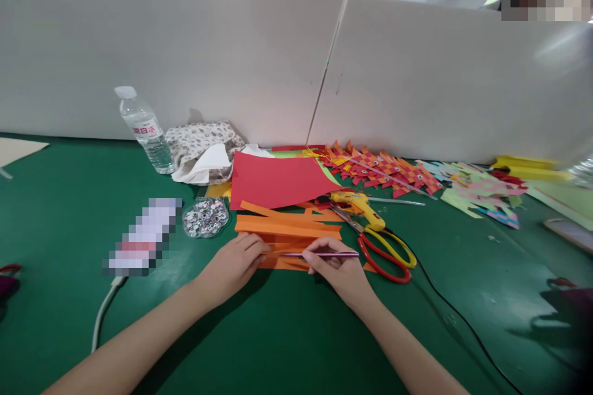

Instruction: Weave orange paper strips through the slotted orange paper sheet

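My left hand [243,256] lies on the left end of some folded orange paper [287,229], its fingers curled together at the paper's edge. In my right hand [340,271] is a slim purple pen-like tool [345,253], pinched between thumb and fingers, its tip pointing left over the paper toward my left fingers. Whether the tip touches the paper cannot be made out. Loose orange strips [264,210] lie just beyond. Right of my right hand rest scissors [384,257] with one red and one yellow handle, and a yellow glue gun [359,205].
Red paper sheets [282,179] lie behind the orange paper. Woven paper fish [384,166] are heaped to their right, pale paper pieces [482,188] beyond. At left are a phone [143,237], a tray of googly eyes [206,218] and a water bottle [146,129]. A black cord [451,311] runs rightward.
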A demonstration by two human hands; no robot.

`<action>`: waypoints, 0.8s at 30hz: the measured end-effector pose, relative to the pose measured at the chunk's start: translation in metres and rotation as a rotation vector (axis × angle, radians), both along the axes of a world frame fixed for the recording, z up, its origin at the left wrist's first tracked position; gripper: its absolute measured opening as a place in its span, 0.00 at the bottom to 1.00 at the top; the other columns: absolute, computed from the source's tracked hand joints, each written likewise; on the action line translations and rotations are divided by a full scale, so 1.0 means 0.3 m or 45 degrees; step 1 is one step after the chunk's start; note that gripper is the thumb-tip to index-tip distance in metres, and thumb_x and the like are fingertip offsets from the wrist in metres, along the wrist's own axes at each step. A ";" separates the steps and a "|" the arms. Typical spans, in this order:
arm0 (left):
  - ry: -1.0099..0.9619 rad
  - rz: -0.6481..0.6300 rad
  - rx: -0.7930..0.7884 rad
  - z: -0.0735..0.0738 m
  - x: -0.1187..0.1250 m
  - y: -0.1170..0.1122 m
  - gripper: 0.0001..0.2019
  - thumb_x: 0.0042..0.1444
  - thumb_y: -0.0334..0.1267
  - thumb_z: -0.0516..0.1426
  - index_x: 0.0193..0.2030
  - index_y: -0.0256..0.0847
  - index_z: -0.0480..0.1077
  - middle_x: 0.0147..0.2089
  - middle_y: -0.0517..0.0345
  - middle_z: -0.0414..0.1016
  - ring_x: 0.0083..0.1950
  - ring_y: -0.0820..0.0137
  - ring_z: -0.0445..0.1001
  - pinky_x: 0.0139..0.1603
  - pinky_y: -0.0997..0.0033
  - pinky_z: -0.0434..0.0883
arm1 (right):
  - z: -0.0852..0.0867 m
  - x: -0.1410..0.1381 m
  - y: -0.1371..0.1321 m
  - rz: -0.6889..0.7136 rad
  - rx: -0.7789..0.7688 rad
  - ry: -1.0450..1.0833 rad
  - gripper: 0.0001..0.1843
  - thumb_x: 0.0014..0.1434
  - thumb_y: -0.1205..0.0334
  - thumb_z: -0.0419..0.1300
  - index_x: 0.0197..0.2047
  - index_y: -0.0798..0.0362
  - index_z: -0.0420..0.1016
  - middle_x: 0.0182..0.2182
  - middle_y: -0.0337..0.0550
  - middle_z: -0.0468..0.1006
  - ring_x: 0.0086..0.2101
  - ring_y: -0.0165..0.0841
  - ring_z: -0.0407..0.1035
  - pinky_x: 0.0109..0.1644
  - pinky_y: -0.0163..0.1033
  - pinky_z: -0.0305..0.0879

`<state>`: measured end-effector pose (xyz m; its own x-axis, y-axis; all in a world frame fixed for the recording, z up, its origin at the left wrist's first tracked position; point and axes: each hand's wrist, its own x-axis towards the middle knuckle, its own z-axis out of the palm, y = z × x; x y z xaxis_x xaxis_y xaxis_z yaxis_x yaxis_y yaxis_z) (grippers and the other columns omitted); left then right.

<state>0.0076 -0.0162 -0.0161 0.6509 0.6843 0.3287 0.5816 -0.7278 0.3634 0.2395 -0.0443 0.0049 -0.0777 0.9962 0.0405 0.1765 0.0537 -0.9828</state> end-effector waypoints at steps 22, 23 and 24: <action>0.031 0.011 -0.033 0.000 -0.001 -0.001 0.10 0.65 0.32 0.47 0.44 0.40 0.68 0.40 0.54 0.71 0.41 0.66 0.69 0.40 0.66 0.69 | -0.019 0.044 0.018 -0.002 -0.099 -0.054 0.15 0.50 0.51 0.66 0.28 0.54 0.71 0.19 0.36 0.74 0.20 0.29 0.70 0.25 0.34 0.68; 0.031 0.011 -0.032 -0.002 -0.002 -0.001 0.10 0.65 0.32 0.47 0.44 0.40 0.68 0.40 0.54 0.71 0.41 0.66 0.69 0.40 0.66 0.69 | -0.019 0.054 0.018 -0.008 -0.102 -0.055 0.15 0.50 0.51 0.66 0.28 0.54 0.71 0.19 0.36 0.74 0.21 0.29 0.70 0.25 0.34 0.68; 0.030 0.010 -0.032 -0.004 -0.003 0.000 0.09 0.65 0.32 0.47 0.44 0.40 0.68 0.40 0.54 0.71 0.41 0.66 0.69 0.40 0.66 0.69 | -0.019 0.065 0.017 -0.017 -0.101 -0.057 0.15 0.49 0.51 0.66 0.28 0.54 0.71 0.19 0.36 0.74 0.20 0.29 0.70 0.26 0.34 0.68</action>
